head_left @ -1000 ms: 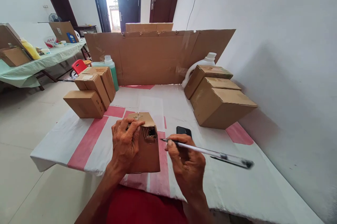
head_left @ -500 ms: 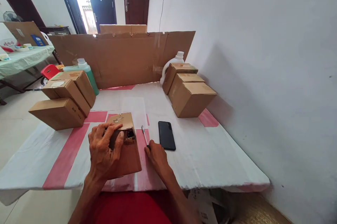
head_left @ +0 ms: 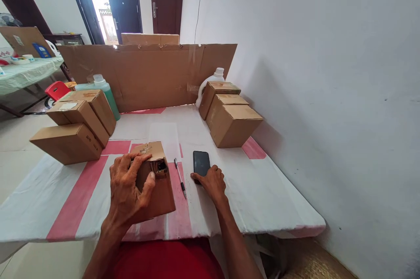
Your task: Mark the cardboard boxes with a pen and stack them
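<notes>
Table [head_left: 269,209], covered in white and pink, bears a cardboard panel [head_left: 147,78] at its far side. Three left boxes [head_left: 65,143] stand before a green bottle [head_left: 110,100]; the nearest's dark characters [head_left: 89,138] and the middle one's pale label [head_left: 68,106] are too small to read. Three right boxes [head_left: 236,128] partly hide a white bottle [head_left: 211,82]. Near box [head_left: 160,198], holed at its top edge, sits under the left hand [head_left: 129,183], fingers spread, thumb apart. The right hand [head_left: 211,183] spans the near end of a phone [head_left: 201,162]; whether it grips, I cannot tell. Pen [head_left: 180,178] between.
</notes>
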The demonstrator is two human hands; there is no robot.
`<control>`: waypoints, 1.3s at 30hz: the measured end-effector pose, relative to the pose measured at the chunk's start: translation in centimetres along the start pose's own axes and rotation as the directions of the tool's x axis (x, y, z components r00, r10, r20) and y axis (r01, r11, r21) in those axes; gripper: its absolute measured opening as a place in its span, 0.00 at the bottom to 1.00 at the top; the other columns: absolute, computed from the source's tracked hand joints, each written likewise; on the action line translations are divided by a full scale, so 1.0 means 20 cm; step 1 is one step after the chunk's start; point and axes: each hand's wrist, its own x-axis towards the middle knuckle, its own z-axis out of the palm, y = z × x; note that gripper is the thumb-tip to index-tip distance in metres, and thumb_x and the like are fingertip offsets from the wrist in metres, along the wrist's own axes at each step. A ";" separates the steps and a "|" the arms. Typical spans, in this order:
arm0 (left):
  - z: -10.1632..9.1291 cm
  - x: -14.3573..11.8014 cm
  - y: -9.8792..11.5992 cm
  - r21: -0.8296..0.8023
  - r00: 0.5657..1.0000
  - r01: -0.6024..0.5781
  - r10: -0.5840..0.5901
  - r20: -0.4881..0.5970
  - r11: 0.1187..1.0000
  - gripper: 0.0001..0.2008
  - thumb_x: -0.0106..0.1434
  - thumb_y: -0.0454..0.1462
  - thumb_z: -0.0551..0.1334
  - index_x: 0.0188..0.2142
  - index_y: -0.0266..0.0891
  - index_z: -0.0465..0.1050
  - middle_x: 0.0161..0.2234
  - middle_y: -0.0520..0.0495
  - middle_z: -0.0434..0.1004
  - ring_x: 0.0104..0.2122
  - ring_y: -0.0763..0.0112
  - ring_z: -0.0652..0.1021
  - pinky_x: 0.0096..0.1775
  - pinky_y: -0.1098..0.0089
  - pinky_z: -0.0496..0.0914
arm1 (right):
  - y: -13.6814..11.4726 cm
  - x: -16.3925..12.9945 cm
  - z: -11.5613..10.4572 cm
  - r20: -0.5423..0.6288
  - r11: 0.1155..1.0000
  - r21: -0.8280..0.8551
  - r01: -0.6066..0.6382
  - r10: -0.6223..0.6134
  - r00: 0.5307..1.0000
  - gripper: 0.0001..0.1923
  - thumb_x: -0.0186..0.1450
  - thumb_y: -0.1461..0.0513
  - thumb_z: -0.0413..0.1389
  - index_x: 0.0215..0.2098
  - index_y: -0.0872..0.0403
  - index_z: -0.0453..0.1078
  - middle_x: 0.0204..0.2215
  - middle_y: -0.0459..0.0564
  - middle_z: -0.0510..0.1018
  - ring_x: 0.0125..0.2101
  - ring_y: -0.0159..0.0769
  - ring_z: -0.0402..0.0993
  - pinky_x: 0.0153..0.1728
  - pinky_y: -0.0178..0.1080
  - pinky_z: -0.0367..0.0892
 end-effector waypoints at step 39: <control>-0.04 -0.05 -0.03 0.081 0.983 -0.105 0.091 0.157 0.991 0.33 0.57 0.29 0.61 0.62 0.45 0.61 0.64 0.36 0.62 0.63 0.43 0.64 0.60 0.43 0.63 | -0.33 -0.80 -0.25 0.400 -0.038 0.658 -0.752 -0.829 0.391 0.31 0.73 0.46 0.45 0.52 0.60 0.78 0.44 0.62 0.84 0.39 0.48 0.82 0.45 0.53 0.76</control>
